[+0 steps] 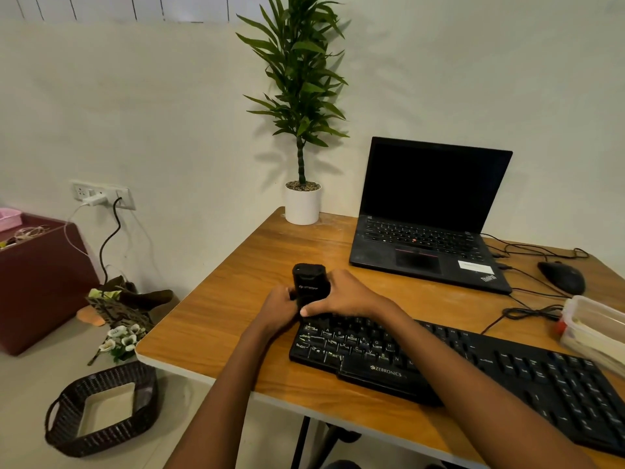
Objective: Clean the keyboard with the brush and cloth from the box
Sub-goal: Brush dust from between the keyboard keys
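Wooden desk [216, 319], black white-lettered keyboard [507, 367], left hand [279, 311] and right hand [345, 294] both clasped round a stubby black brush [308, 282].

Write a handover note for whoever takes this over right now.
The left grip and the right grip both hold the black brush upright at the far-left corner of the keyboard.
The clear box sits at the right edge of the table, beyond the keyboard's right end. No cloth shows outside it.
Done: brush out and in hand.
Left: brushing the keys (progress cannot be told), then wiping with the cloth.
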A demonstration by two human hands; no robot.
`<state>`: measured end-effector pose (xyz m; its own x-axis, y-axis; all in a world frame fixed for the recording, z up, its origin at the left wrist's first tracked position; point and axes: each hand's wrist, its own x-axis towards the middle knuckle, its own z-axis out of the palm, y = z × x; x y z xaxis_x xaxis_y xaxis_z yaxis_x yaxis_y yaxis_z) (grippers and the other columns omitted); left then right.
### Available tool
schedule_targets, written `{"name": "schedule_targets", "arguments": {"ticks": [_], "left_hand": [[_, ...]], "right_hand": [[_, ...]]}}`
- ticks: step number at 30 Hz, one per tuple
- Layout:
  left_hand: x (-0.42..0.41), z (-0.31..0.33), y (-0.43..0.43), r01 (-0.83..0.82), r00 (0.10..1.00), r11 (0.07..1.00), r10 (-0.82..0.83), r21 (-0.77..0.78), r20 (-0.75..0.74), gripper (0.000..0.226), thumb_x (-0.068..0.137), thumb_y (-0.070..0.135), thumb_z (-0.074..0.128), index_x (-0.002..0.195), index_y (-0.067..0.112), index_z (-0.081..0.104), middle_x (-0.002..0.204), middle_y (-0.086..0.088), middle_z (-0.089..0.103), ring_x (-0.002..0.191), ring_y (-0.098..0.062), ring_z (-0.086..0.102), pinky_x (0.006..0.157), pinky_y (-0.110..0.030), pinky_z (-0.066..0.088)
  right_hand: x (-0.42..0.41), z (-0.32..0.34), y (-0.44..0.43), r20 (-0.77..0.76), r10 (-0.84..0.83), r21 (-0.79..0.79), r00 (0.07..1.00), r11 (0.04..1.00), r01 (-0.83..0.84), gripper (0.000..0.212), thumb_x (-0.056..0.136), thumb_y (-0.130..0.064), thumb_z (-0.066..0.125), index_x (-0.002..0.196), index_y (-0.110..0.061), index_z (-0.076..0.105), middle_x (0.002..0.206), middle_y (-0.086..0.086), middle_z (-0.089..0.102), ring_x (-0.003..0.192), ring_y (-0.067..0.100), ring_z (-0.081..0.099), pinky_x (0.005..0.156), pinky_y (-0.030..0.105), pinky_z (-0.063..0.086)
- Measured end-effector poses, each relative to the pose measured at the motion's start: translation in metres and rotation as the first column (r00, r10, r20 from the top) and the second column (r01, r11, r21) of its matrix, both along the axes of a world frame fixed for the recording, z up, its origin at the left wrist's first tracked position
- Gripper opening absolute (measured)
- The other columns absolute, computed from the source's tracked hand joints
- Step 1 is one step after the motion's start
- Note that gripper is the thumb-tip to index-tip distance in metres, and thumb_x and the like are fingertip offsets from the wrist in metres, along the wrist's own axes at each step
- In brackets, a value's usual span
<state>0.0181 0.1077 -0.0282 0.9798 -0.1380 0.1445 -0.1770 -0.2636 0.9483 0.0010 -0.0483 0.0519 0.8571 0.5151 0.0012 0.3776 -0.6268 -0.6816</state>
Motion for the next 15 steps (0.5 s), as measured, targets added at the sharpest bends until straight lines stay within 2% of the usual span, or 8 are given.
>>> {"name": "schedule_targets", "arguments": {"ticks": [2,3,5,7,9,11,13,15], "left_hand": [[-0.001,0.002,-0.002,0.011,1.000,1.000,-0.011,0.018,-0.010,0.013,0.086,0.009,0.062,0.075,0.011,0.069,0.071,-0.001,0.069,0.066,-0.010,0.063,0.062,-0.027,0.048],[0.000,0.002,-0.002,0.014,1.000,1.000,-0.014,0.024,-0.017,0.016,0.090,0.005,0.058,0.082,0.011,0.071,0.075,0.001,0.070,0.071,-0.010,0.064,0.065,-0.024,0.049],[0.002,0.001,-0.002,0.003,1.000,1.000,-0.003,0.031,-0.026,0.018,0.092,0.002,0.054,0.095,0.009,0.071,0.088,-0.003,0.070,0.084,-0.016,0.066,0.076,-0.029,0.053],[0.002,0.001,-0.002,-0.009,1.000,1.000,0.010,0.019,-0.026,0.020,0.092,0.001,0.054,0.095,0.011,0.071,0.092,-0.006,0.071,0.087,-0.019,0.067,0.080,-0.033,0.054],[0.002,0.001,-0.003,-0.024,0.999,0.999,0.025,0.031,-0.021,0.020,0.091,0.001,0.056,0.089,0.014,0.071,0.086,-0.004,0.071,0.080,-0.016,0.067,0.075,-0.030,0.053],[0.001,0.002,-0.002,-0.024,1.000,0.999,0.024,0.045,0.006,0.017,0.089,0.003,0.059,0.081,0.013,0.070,0.079,-0.004,0.070,0.071,-0.011,0.064,0.068,-0.027,0.050],[0.000,0.005,0.001,-0.013,1.000,0.998,0.012,0.056,0.014,0.015,0.087,0.002,0.061,0.076,0.010,0.069,0.073,-0.004,0.068,0.066,-0.010,0.062,0.063,-0.026,0.049],[0.000,0.006,0.003,0.006,1.000,0.998,-0.007,0.069,0.007,0.015,0.087,-0.001,0.060,0.076,0.004,0.069,0.065,0.005,0.067,0.061,-0.005,0.061,0.061,-0.020,0.047]], "right_hand": [[-0.005,-0.006,-0.009,0.006,-0.052,0.120,0.999,0.991,0.051,0.035,0.070,-0.021,0.081,0.097,-0.016,0.060,0.090,0.001,0.065,0.083,0.014,0.062,0.072,0.026,0.052],[-0.008,-0.005,-0.018,-0.027,-0.069,0.149,0.997,0.986,0.072,0.040,0.069,-0.019,0.081,0.102,-0.017,0.058,0.095,0.002,0.065,0.086,0.017,0.063,0.074,0.028,0.053],[-0.012,0.004,-0.036,-0.128,-0.040,0.126,0.991,0.990,0.057,0.045,0.071,-0.015,0.080,0.105,-0.023,0.051,0.093,0.000,0.063,0.078,0.018,0.061,0.063,0.025,0.050],[-0.014,0.014,-0.042,-0.142,-0.005,0.025,0.990,1.000,0.009,0.047,0.071,-0.014,0.079,0.107,-0.022,0.050,0.094,0.001,0.062,0.074,0.015,0.058,0.058,0.022,0.047],[-0.011,0.017,-0.036,-0.069,0.007,-0.050,0.998,0.999,-0.010,0.049,0.071,-0.015,0.079,0.113,-0.016,0.054,0.105,0.003,0.063,0.086,0.012,0.058,0.069,0.015,0.045],[-0.009,0.014,-0.021,-0.011,0.032,-0.057,0.999,0.998,-0.033,0.050,0.070,-0.017,0.080,0.115,-0.011,0.057,0.109,0.004,0.064,0.094,0.011,0.057,0.076,0.012,0.043],[-0.008,0.003,-0.008,0.003,0.042,0.014,0.999,0.999,-0.042,0.045,0.069,-0.018,0.081,0.108,-0.013,0.060,0.100,0.001,0.066,0.091,0.010,0.059,0.075,0.016,0.046],[-0.007,-0.007,-0.006,0.003,0.004,0.120,1.000,0.993,-0.004,0.040,0.068,-0.018,0.082,0.103,-0.016,0.061,0.093,-0.003,0.065,0.087,0.010,0.061,0.074,0.020,0.048]]}}
